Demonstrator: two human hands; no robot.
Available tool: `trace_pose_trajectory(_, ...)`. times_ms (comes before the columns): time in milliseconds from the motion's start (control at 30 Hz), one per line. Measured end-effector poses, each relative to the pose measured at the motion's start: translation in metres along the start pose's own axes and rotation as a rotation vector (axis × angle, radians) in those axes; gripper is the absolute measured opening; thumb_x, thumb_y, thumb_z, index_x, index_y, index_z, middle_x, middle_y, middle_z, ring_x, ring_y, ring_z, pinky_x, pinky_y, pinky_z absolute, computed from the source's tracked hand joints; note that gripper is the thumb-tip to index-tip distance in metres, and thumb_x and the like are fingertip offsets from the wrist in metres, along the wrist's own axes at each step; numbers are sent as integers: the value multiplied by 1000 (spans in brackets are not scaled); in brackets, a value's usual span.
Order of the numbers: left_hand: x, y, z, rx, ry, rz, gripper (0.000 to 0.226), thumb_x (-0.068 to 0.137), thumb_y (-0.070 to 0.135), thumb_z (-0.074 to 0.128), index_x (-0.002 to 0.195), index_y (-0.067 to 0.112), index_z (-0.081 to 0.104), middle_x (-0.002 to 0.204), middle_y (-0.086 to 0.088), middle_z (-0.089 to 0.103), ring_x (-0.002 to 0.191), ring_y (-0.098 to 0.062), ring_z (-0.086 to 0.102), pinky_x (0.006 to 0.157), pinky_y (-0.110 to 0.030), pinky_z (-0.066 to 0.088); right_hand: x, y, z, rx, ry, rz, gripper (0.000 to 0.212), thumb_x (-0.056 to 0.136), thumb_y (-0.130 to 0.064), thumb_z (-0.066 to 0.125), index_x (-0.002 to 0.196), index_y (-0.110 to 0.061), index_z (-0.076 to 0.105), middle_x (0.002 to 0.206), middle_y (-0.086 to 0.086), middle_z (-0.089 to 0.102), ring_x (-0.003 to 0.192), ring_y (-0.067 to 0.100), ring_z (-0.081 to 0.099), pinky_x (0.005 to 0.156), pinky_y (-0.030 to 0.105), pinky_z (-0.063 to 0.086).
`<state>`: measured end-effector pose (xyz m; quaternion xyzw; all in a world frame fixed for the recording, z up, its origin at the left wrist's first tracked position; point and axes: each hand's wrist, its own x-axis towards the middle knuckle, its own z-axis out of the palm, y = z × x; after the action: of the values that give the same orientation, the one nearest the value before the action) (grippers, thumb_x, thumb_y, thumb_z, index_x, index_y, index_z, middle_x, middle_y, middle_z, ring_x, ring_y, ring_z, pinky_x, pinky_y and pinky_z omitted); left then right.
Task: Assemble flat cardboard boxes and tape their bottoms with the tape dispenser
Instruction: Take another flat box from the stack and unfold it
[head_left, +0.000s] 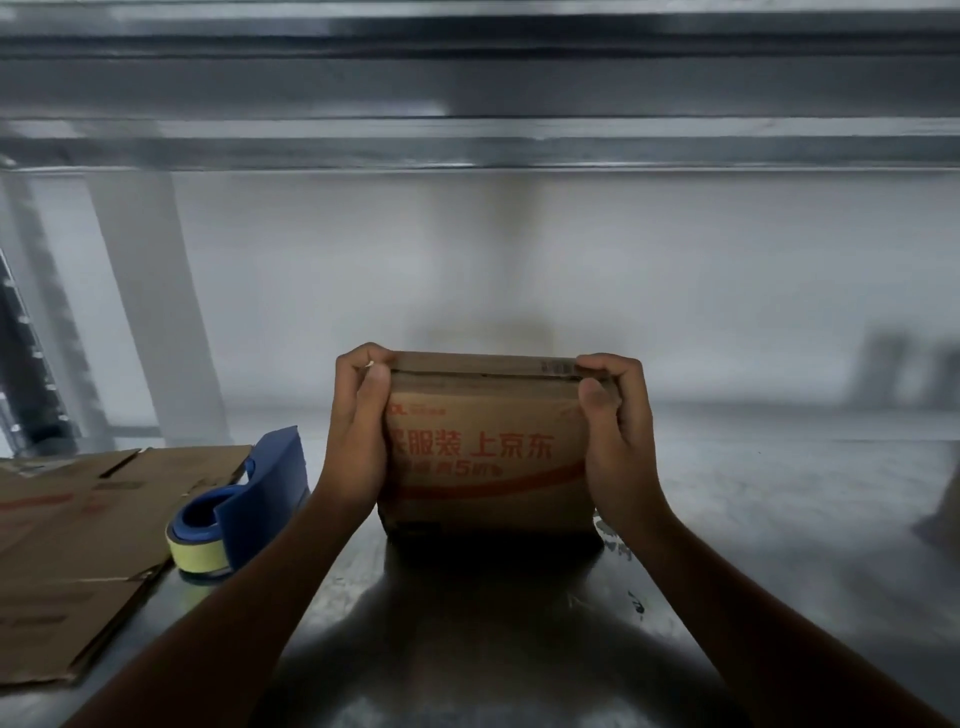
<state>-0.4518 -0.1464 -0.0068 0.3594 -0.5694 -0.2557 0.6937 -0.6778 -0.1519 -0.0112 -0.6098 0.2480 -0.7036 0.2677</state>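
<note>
Between two sets of curled fingers, a brown cardboard box (488, 467) stands on a dull, scuffed steel tabletop (779, 493), its long axis running from palm to palm and its matte face with red print turned toward the camera. The left hand (358, 431) and right hand (618, 436) each grip an end, fingertips hooked over the folded top flaps, thumbs pressed flat on the front. Outside the left hand's knuckles, a blue plastic tape dispenser (249, 499) with a pale yellow roll lies at the edge of flat, creased cardboard sheets (78, 545).
</note>
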Motion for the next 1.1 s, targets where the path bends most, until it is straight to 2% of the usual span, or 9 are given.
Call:
trace_pose_trajectory(367, 4, 1, -1, 85, 55, -111, 24, 92, 69, 38, 106, 56, 53, 91, 32, 65, 86, 8, 67, 70, -25, 55, 6, 6, 0, -56, -6, 60, 14, 101, -34, 44, 111, -31, 54, 98, -28, 61, 86, -2, 64, 64, 17, 52)
trace_pose_trajectory(467, -6, 5, -6, 73, 130, -101, 29, 89, 72, 41, 106, 57, 58, 88, 29, 67, 84, 7, 68, 59, -14, 53, -3, 2, 2, -47, -29, 36, 15, 99, -38, 44, 109, -33, 54, 97, -23, 63, 84, 2, 65, 63, 20, 54)
trace_pose_trajectory(567, -17, 7, -9, 80, 306, -88, 35, 88, 71, 51, 99, 42, 68, 76, 26, 70, 70, 9, 68, 46, -7, 46, -7, -1, 6, -46, -37, 60, 21, 94, -47, 44, 106, -34, 55, 96, -22, 62, 82, 2, 64, 63, 20, 52)
trace_pose_trajectory(667, -14, 5, -12, 54, 120, -162, 57, 89, 74, 44, 126, 33, 60, 110, 4, 73, 94, -7, 73, 68, -22, 60, -3, 2, 5, -78, -32, 59, 16, 98, -40, 43, 103, -30, 55, 90, -26, 60, 78, -5, 60, 62, 15, 50)
trace_pose_trajectory(733, -9, 5, -11, 59, -43, -179, 54, 93, 75, 35, 138, 45, 46, 134, -5, 60, 116, -17, 67, 88, -37, 60, 2, 4, 2, -113, -25, 30, 13, 100, -36, 42, 101, -29, 53, 88, -27, 59, 76, -6, 57, 63, 13, 49)
trace_pose_trajectory(767, -8, 5, -8, 66, -91, -179, 53, 96, 75, 31, 141, 50, 40, 138, -2, 58, 120, -14, 65, 91, -35, 59, 4, 5, 0, -130, -14, 15, 13, 100, -36, 42, 101, -29, 53, 88, -27, 58, 77, -6, 57, 64, 12, 48)
trace_pose_trajectory(900, -13, 4, 0, 104, -196, -257, 39, 98, 73, 19, 136, 73, 26, 113, 38, 66, 103, 17, 63, 70, -6, 52, 10, 7, -12, -172, 28, -26, 14, 98, -40, 43, 100, -32, 55, 92, -28, 59, 84, -6, 58, 69, 9, 46)
trace_pose_trajectory(1000, -16, 4, -7, 83, -247, -424, 42, 85, 85, 14, 103, 83, 52, 110, 29, 72, 114, 0, 65, 84, -29, 59, 10, 8, -14, -163, 45, 10, 18, 97, -43, 43, 101, -32, 56, 92, -27, 60, 82, -6, 58, 67, 10, 47)
trace_pose_trajectory(1100, -22, 1, -15, 46, -281, -503, 64, 76, 93, 15, 105, 66, 67, 114, 17, 74, 117, -8, 63, 94, -43, 52, 8, 8, -13, -182, 21, 36, 17, 98, -44, 43, 98, -32, 55, 90, -25, 60, 79, -6, 59, 64, 11, 47)
